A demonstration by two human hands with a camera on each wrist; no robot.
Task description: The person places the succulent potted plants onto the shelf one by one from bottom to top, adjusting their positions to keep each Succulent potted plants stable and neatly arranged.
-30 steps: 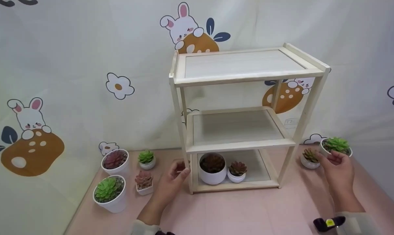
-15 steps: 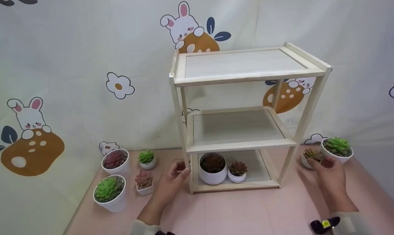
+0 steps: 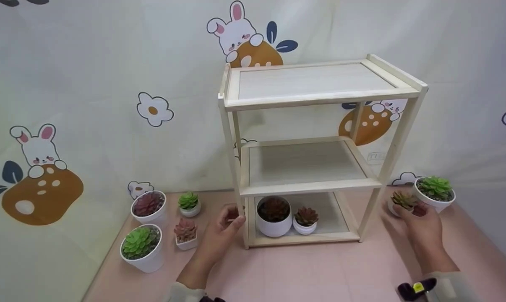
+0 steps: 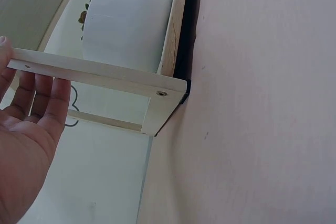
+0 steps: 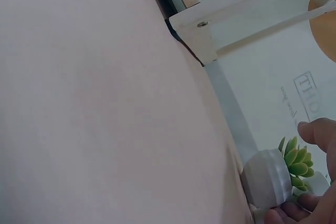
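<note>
In the head view my left hand (image 3: 221, 230) holds the left front post of a three-tier wooden shelf (image 3: 311, 184). The left wrist view has the thumb on one face of that post and the fingers (image 4: 52, 103) behind it. To the right of the shelf, my right hand (image 3: 425, 228) is at a small potted succulent (image 3: 404, 200) in a white pot, its fingers bent beside the pot. In the right wrist view the thumb (image 5: 315, 129) stands apart from the green leaves, and the pot (image 5: 266, 178) rests on the table.
On the bottom tier stand a large dark succulent (image 3: 274, 216) and a smaller one (image 3: 306, 220). Several potted succulents, including a green one (image 3: 139, 247), are left of the shelf. Another green succulent (image 3: 435, 193) is behind my right hand. A printed cloth (image 3: 89, 84) hangs behind.
My right hand has moved left and slightly down, from beside the rear green succulent to the small succulent. The left hand keeps its place on the shelf post.
</note>
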